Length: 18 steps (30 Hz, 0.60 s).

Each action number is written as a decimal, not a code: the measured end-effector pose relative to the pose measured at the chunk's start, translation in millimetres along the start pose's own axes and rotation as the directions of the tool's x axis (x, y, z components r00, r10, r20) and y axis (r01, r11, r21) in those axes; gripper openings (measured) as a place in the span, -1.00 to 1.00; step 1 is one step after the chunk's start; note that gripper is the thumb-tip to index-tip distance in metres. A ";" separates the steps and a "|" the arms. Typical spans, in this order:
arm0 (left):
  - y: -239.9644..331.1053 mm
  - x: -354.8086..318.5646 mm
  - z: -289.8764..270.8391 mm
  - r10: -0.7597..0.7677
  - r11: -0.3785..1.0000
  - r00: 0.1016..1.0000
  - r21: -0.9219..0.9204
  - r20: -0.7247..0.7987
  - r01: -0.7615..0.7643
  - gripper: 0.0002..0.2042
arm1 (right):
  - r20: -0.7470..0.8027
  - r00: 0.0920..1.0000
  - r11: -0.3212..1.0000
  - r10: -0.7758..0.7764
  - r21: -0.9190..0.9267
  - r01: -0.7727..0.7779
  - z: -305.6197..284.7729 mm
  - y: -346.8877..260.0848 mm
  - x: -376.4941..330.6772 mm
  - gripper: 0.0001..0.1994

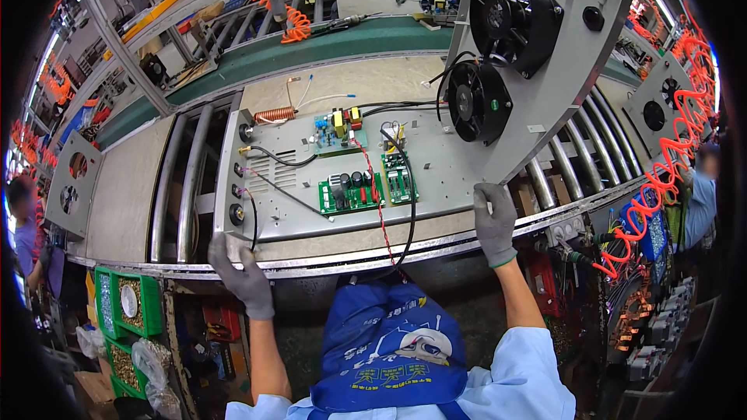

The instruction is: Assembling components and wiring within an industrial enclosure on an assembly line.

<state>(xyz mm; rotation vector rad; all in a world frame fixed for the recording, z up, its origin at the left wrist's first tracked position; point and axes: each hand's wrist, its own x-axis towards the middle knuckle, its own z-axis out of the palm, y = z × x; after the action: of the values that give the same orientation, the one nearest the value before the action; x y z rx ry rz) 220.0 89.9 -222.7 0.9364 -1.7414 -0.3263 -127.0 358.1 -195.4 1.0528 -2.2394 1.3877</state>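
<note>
Metal tray with green boards lies mid-bench, fan lid tilted up at 2 o'clock. Left hand grips near-left corner; right hand clamps near-right edge. Looks heavy, stiff; boards, wires fragile. Hold bare rim only.

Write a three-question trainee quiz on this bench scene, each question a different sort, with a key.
1. True or false: the left hand rests at the near left corner of the grey metal chassis.
2. How many black fans sit on the raised panel? A) one B) two C) four
3. Fill in: the right hand wears a ____ glove.

Key: 1 true; 2 B; 3 grey.
</note>
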 end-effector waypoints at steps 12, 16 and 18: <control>-50.4 10.9 32.1 -0.100 0.991 0.993 0.093 0.065 0.094 -0.42 | -0.053 0.988 0.976 0.142 0.174 -0.131 1.9 32.6 11.3 -0.83; -38.3 17.9 24.4 -0.100 0.987 0.994 0.132 0.051 0.093 -0.41 | -0.050 0.992 0.985 0.114 0.134 -0.106 1.8 39.0 13.5 -0.82; -17.4 19.5 17.6 -0.148 0.969 0.987 0.192 -0.059 0.157 -0.44 | -0.071 0.997 0.992 0.038 0.122 -0.029 1.5 43.5 5.8 -0.82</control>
<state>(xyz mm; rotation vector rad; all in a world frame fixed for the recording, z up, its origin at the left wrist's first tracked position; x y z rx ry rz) 209.5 60.5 -227.0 1.2154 -1.6862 -0.2332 -162.1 365.8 -220.8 0.9892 -2.1537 1.5670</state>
